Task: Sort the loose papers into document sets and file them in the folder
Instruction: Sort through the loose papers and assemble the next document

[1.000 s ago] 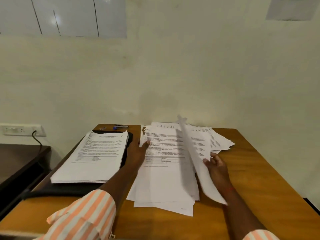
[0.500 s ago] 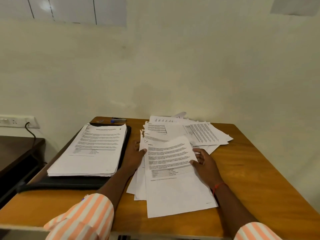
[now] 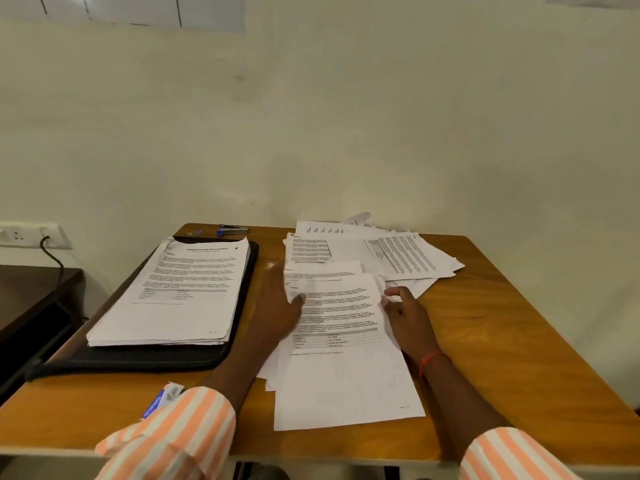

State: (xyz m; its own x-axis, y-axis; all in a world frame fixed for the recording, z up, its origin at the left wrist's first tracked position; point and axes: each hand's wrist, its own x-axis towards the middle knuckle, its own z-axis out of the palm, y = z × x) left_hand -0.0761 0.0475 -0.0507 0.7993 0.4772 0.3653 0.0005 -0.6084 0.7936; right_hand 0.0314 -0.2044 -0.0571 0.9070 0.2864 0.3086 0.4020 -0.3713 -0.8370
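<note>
Slipping is the risk: the top sheet (image 3: 346, 344) lies between both hands on untidy loose papers (image 3: 408, 261), so a pull may drag lower pages along. The left hand (image 3: 278, 306) lies flat, thumb pressing the sheet's edge; the right hand (image 3: 405, 315) curls at the opposite edge, whether pinching I cannot tell. Left of the left hand, a sorted stack (image 3: 180, 289) hides most of the folder (image 3: 156, 362); print is unreadable.

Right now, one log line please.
left hand: thumb on top sheet; right hand: at sheet's right edge, grip unclear; stack: on folder; loose papers: scattered
</note>
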